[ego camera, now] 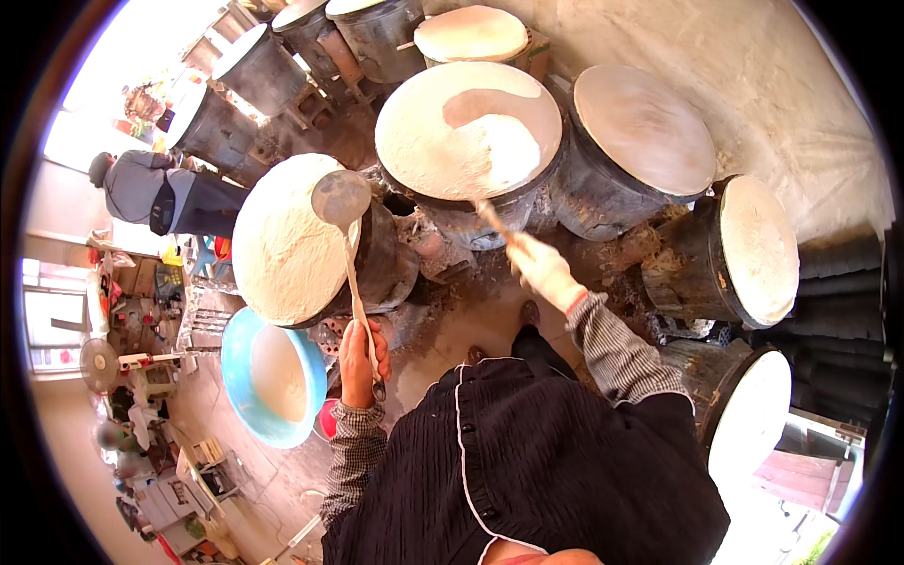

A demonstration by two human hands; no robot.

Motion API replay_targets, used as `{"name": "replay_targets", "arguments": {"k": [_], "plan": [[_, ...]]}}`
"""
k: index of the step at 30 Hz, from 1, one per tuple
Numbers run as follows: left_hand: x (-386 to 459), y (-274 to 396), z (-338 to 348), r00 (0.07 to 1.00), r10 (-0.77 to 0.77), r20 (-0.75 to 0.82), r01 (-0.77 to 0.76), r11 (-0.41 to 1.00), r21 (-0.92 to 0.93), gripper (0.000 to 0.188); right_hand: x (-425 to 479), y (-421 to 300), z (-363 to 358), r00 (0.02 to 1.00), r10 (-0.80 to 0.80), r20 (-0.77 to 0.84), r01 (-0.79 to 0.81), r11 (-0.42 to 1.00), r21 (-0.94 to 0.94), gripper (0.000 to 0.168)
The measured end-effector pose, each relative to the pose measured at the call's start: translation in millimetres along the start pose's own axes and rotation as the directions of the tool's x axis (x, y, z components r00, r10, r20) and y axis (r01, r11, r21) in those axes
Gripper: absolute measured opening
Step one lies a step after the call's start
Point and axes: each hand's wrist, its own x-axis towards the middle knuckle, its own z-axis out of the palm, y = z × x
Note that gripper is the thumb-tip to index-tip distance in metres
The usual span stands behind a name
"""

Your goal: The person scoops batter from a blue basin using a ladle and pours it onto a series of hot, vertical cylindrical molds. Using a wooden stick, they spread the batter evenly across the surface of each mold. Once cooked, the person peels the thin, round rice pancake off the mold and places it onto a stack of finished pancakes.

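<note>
My left hand (361, 361) holds a long-handled ladle (342, 198), its bowl over the edge of a round griddle (289, 240) coated with pale batter. My right hand (542, 267), in a pale glove with a red cuff, grips a wooden-handled tool (494, 217). The handle reaches to the near rim of the middle griddle (487, 102); I cannot make out the tool's head. A mound of pale batter (514, 152) lies on that griddle's right half, with a thinner layer spread at left. A curved strip behind the mound shows greyish brown.
Metal drum stoves (378, 42) with round tops curve around me. A blue basin (236, 381) of pale batter stands at left beside a red bucket (328, 418). Another person (152, 191) stands at far left. A fan (99, 365) and cluttered shelving are further left.
</note>
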Motion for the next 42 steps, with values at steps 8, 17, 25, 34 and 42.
{"name": "replay_targets", "arguments": {"k": [8, 17, 25, 34, 42], "plan": [[10, -1, 7, 1.0, -0.023, -0.009, 0.023, 1.0, -0.009, 0.031, 38, -10, -65, 0.985, 0.155, -0.079, -0.115, 0.919, 0.376, 0.026], [17, 1, 10, 0.999, -0.032, -0.024, 0.033, 0.999, 0.037, 0.032, 27, 16, -94, 0.987, 0.134, -0.083, -0.127, 0.988, 0.091, 0.037], [27, -1, 15, 0.999, -0.042, -0.018, 0.042, 0.998, 0.038, 0.031, 2, 6, -81, 0.992, 0.118, 0.038, -0.117, 0.993, -0.023, 0.038], [40, 2, 25, 0.998, -0.057, -0.022, 0.058, 0.998, 0.034, 0.03, 50, -8, -86, 0.985, 0.17, 0.033, -0.172, 0.951, 0.256, 0.036], [49, 4, 29, 0.998, -0.059, 0.017, 0.058, 0.997, 0.046, 0.031, 101, 7, -109, 0.974, 0.07, -0.214, -0.086, 0.994, -0.066, 0.046]]}}
